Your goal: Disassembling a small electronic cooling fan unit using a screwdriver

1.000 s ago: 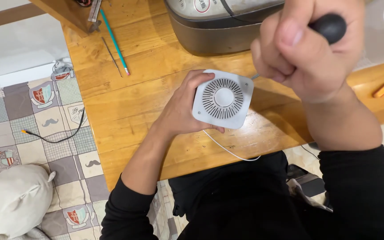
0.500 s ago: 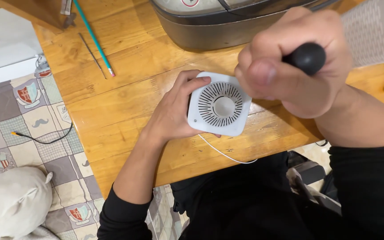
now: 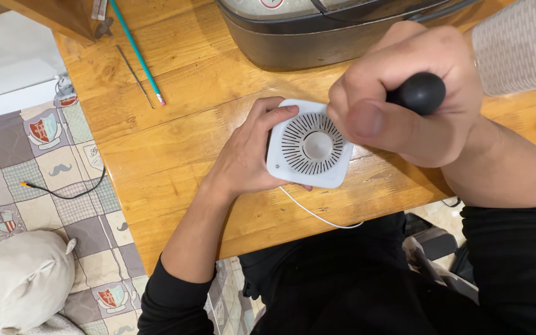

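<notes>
Our right grip [image 3: 404,111] closes in a fist on a black tool handle [image 3: 421,93], working at the white fan [image 3: 309,144] that our left hand [image 3: 249,152] clamps on the tabletop [image 3: 175,142]. Next, we judge, calls for steady downward pressure (tool tip hidden behind fingers).

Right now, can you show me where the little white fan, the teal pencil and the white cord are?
little white fan [image 3: 310,146]: head view, round grille centre.
teal pencil [image 3: 135,49]: head view, mid shaft.
white cord [image 3: 314,214]: head view, loop below the fan.
</notes>
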